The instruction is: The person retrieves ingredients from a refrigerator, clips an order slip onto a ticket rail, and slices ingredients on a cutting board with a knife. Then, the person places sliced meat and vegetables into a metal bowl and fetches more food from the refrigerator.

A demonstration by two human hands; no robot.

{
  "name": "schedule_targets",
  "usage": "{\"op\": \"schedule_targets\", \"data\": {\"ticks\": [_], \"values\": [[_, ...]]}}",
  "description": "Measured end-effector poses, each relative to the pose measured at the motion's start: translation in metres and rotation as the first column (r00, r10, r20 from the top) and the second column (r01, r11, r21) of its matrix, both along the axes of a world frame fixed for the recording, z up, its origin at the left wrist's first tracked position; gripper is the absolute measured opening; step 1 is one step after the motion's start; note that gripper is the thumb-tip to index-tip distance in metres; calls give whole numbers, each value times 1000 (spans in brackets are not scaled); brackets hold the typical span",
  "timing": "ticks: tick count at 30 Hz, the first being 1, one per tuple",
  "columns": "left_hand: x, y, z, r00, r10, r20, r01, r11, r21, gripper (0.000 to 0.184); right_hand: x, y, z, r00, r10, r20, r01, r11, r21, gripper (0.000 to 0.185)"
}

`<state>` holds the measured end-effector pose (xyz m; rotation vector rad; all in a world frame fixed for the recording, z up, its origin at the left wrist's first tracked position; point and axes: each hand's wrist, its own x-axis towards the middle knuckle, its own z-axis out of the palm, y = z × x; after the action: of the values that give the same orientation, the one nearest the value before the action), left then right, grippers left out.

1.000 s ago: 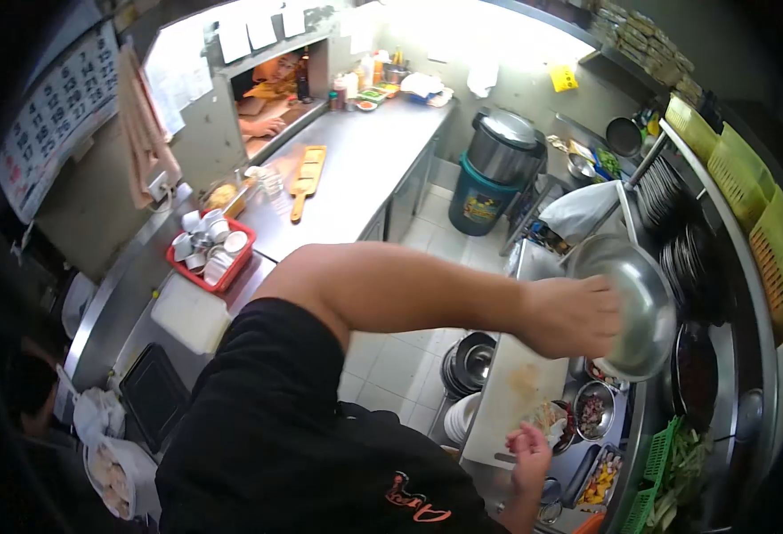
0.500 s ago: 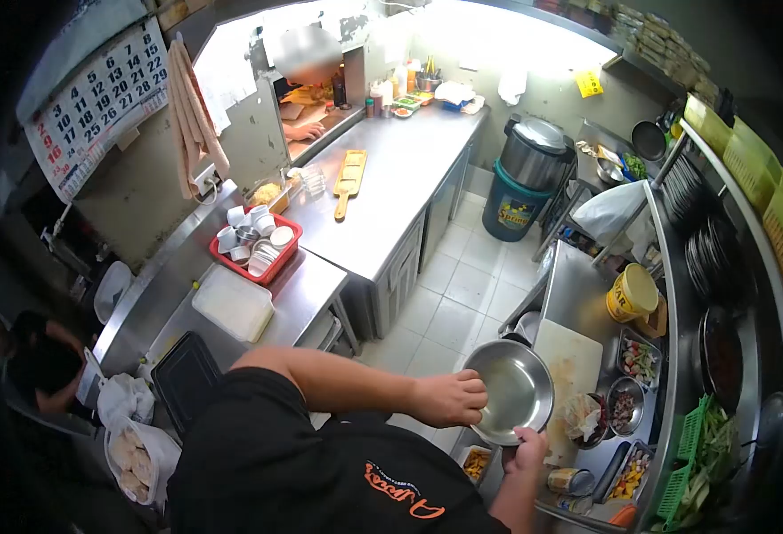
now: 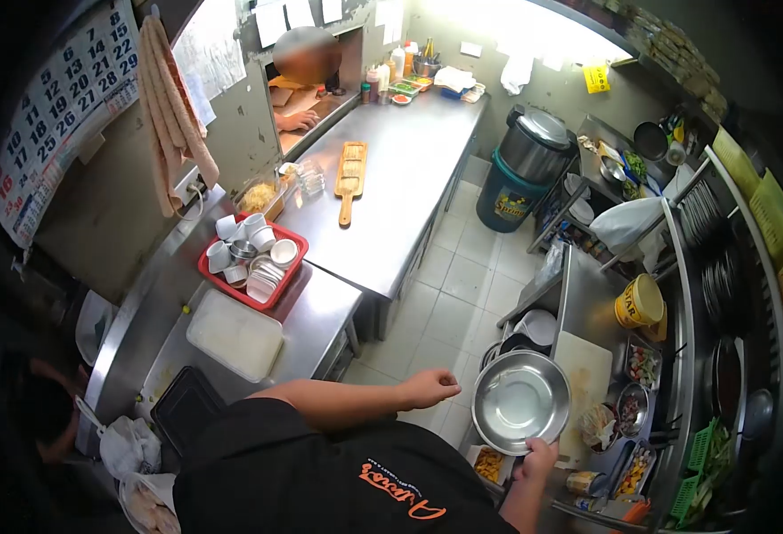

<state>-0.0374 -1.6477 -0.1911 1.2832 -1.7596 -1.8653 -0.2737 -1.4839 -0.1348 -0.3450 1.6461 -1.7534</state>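
- One bowl [image 3: 521, 400] in play, low in the frame and right of centre, held up by the right hand [image 3: 538, 458] alone!
- That right hand has it by the lower right rim: thumb over the edge, the rest clamped against the outside, mostly out of sight.
- Across to the left hand [image 3: 429, 389], just left of the bowl and apart from it: fingers loosely curled, nothing visible in them, and whether the tips meet, there's no telling.
- How to do this well? It's a one-sided grip, so it seems to call for a firm pinch and a steady wrist; a left hand on the opposite rim would cut the wobble.
- Tight quarters, too: board [image 3: 587, 356] to the right, white dishes [image 3: 536, 327] above, yellow food [image 3: 489, 465] below. Best to hold the rim clear of all three.
- Which way does it point? Mouth up, opening seen almost full round; a slight tilt can't be ruled out.
- Long axis? None, it's round, with no handle in view.
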Motion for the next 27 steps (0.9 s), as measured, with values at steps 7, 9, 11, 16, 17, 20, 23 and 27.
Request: {"op": "schedule_targets", "data": {"ticks": [7, 9, 11, 16, 17, 20, 23, 27], "values": [[20, -32, -34, 993, -40, -111, 55, 989, 139, 30, 35, -23, -5, 1000, -27, 11, 27, 997, -77, 54], [28, -40, -35, 992, -27, -120, 47, 985, 167, 29, 38, -26, 2, 998, -56, -2, 56, 998, 24, 53], [37, -46, -33, 993, -17, -119, 41, 977, 210, 29, 40, -29, 3, 997, -74, 12, 73, 996, 52, 51], [46, -63, -17, 993, -8, -121, 44, 953, 299, 29, 50, -35, 2, 998, -66, 19, 66, 998, 12, 50], [46, -65, -17, 991, -10, -131, 49, 952, 301, 29, 53, -37, 1, 997, -71, 10, 71, 997, 29, 50], [45, -71, -16, 989, -28, -144, 73, 946, 315, 30, 57, -41, -2, 997, -83, -2, 83, 995, 54, 53], [42, -75, -15, 989, -62, -133, 104, 936, 337, 29, 60, -44, -4, 996, -83, -11, 83, 996, 27, 55], [37, -77, -34, 989, -85, -122, 126, 916, 381, 28, 58, -46, 1, 992, -107, -64, 108, 994, 17, 58]]}}
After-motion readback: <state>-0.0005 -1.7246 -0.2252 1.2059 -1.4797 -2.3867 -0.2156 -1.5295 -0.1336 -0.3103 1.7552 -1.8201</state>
